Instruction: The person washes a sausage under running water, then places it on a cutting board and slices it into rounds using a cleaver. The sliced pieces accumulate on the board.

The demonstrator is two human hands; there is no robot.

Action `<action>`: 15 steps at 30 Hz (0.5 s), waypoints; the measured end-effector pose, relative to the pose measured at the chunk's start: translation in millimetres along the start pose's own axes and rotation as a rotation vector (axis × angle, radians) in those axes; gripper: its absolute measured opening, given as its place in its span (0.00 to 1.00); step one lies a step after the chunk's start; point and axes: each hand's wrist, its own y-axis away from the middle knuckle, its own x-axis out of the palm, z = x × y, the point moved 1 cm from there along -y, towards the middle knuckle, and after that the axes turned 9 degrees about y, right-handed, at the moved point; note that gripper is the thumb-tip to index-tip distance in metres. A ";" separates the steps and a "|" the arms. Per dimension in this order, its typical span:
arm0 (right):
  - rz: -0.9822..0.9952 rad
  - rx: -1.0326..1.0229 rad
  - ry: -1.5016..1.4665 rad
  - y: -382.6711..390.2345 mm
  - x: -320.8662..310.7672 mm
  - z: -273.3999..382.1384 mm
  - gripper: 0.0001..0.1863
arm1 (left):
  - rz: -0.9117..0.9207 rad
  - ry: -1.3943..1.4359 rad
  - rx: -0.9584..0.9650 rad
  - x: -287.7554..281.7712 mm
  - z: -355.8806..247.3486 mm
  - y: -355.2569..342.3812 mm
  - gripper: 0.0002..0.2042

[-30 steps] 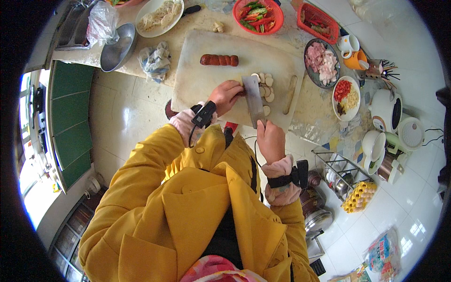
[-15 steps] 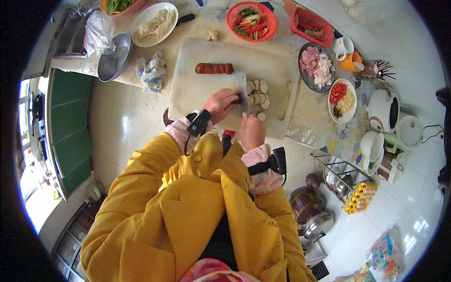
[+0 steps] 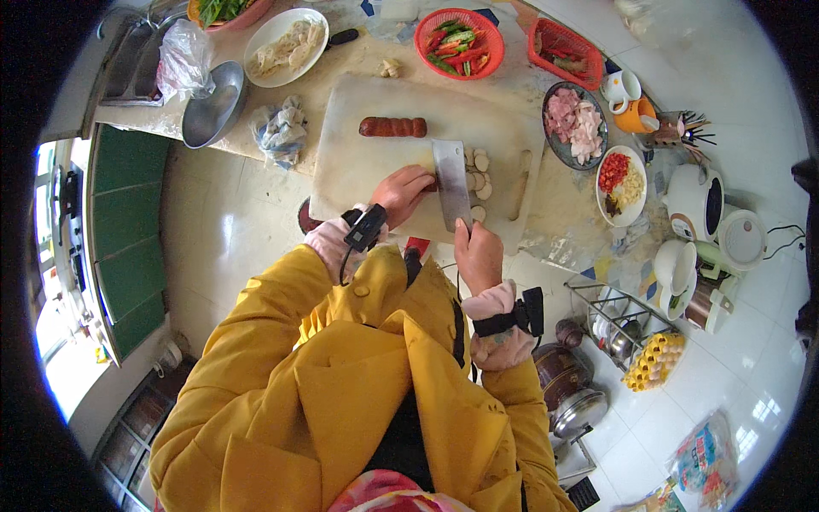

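Note:
My right hand point(image 3: 479, 256) is closed round the handle of a cleaver point(image 3: 452, 186). Its broad blade is tilted, showing its flat side over the cutting board point(image 3: 367, 102). My left hand point(image 3: 403, 194) has its fingers bent down on a short dark brown piece, mostly hidden under them, against the blade's left side. To the right of the cleaver lie several round pale slices point(image 3: 483, 162) with brown edges, some covered by the blade. A whole brown, ridged roll point(image 3: 392, 127) rests farther back on the board.
Behind the board stand a red basket of peppers point(image 3: 461, 43) and a plate of pale strips point(image 3: 286, 47). Plates of sliced meat point(image 3: 573, 124) and chopped red and pale bits point(image 3: 621, 183) sit right. A crumpled cloth point(image 3: 279, 132) and metal bowl point(image 3: 213, 104) are left.
The cleaver and my right hand have shifted right, and the blade has tipped from nearly edge-on to showing its flat side. My left hand stays on the piece.

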 end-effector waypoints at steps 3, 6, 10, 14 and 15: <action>0.020 0.015 0.028 5.9 -7.2 2.9 0.22 | 0.029 0.034 -0.021 0.2 -0.1 -1.9 0.17; 0.036 0.011 0.013 10.4 -11.5 3.6 0.21 | 0.004 0.033 -0.001 1.4 0.1 -3.2 0.17; 0.061 0.016 0.034 15.8 -15.2 4.1 0.20 | -0.011 0.032 0.030 3.5 2.5 -2.9 0.17; 0.096 0.035 0.078 17.6 -14.5 6.4 0.20 | -0.010 0.033 0.031 5.6 5.1 -0.6 0.18; 0.088 0.029 0.076 17.2 -13.4 7.4 0.20 | -0.009 0.038 0.022 5.8 6.2 -0.3 0.18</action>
